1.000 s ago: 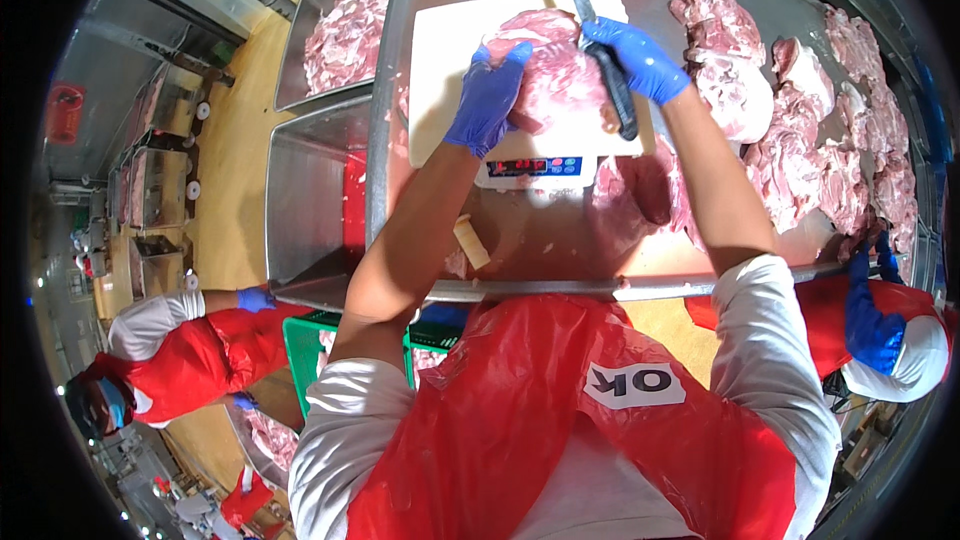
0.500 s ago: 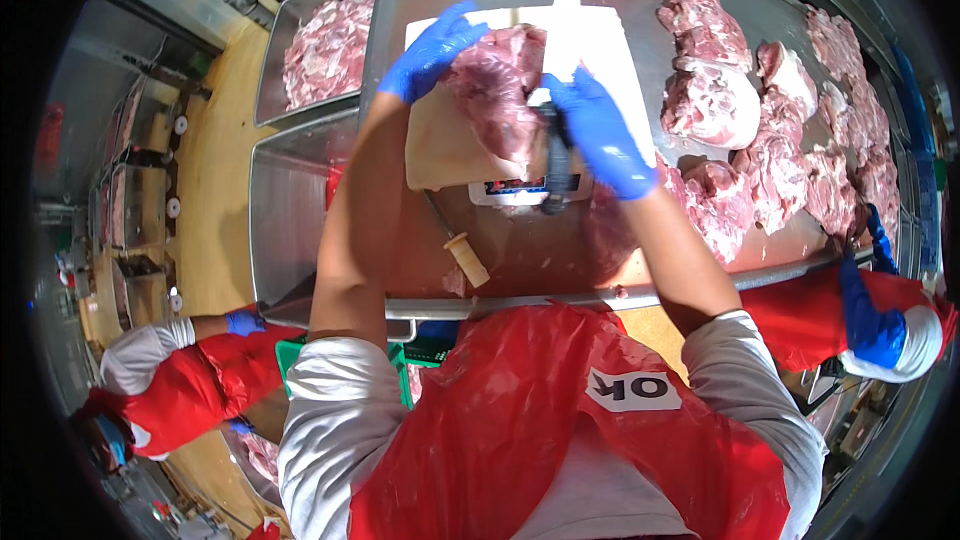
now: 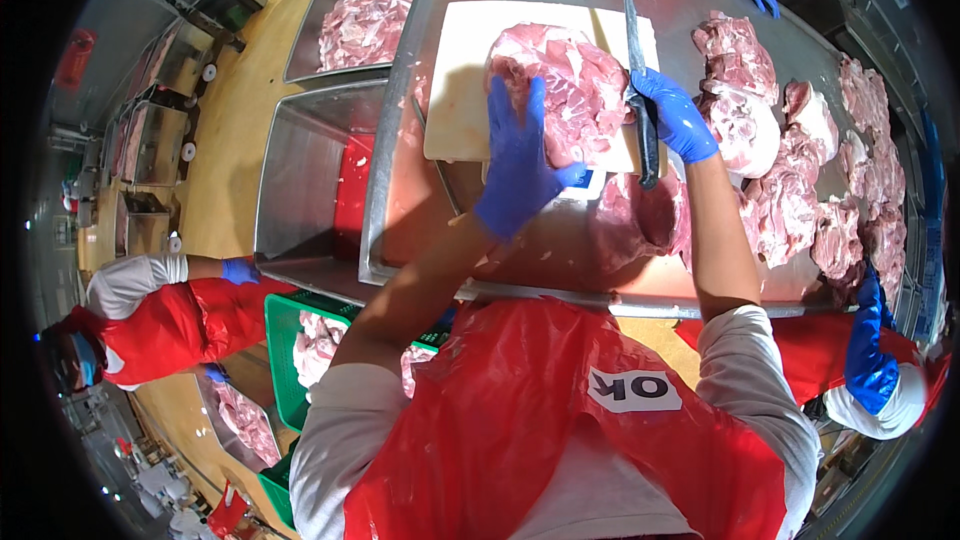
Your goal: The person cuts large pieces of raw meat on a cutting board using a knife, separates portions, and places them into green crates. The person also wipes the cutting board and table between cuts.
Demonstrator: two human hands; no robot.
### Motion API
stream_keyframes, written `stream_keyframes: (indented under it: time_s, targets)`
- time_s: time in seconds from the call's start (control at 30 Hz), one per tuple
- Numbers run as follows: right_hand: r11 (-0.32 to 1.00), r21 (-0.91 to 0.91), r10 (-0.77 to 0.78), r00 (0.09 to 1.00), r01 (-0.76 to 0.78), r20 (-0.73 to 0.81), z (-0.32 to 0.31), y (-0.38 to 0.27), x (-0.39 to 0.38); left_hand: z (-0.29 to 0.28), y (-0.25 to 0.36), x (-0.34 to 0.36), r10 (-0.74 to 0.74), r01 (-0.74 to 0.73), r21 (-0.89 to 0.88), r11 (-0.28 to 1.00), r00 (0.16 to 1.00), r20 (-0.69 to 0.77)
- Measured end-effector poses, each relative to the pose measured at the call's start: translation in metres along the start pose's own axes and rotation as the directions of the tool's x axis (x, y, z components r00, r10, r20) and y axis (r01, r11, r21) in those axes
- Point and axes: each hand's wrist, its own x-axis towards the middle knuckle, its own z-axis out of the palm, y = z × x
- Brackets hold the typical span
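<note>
A large pink cut of raw meat (image 3: 580, 75) lies on the white cutting board (image 3: 460, 70) in front of me. My left hand (image 3: 525, 175), in a blue glove, rests against its near left side with fingers stretched out and thumb apart. To the right of the meat, my gloved right hand (image 3: 677, 112) grips a knife (image 3: 648, 145) by its black handle. The narrow blade points away from me over the board's right side. Part of a thin metal rod (image 3: 445, 185) shows left of the board; my left forearm hides its lower end.
Several meat pieces (image 3: 785, 195) cover the metal table's right side. A metal bin of meat trimmings (image 3: 370, 20) and a deep metal bin with a red bottom (image 3: 270, 190) stand left. A green crate (image 3: 285, 360) is below. Co-workers stand left (image 3: 190, 325) and right (image 3: 850, 350).
My left hand has moved from the meat's far left edge to its near side. The meat lies turned and more spread out. The whole view has shifted, revealing more of the green crate.
</note>
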Motion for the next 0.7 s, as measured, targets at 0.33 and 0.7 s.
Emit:
stream_keyframes:
  time_s: [0.33,0.7]
  targets:
    - [0.982,0.07,-0.177,0.984,0.178,-0.015,0.075,-0.037,0.036,-0.029,-0.13,0.097,-0.277,0.41,-0.504,0.76,0.906,0.32]
    - [0.939,-0.258,-0.253,0.965,0.229,-0.065,0.043,-0.01,0.025,-0.048,-0.15,0.117,-0.131,0.405,-0.546,0.733,0.872,0.472]
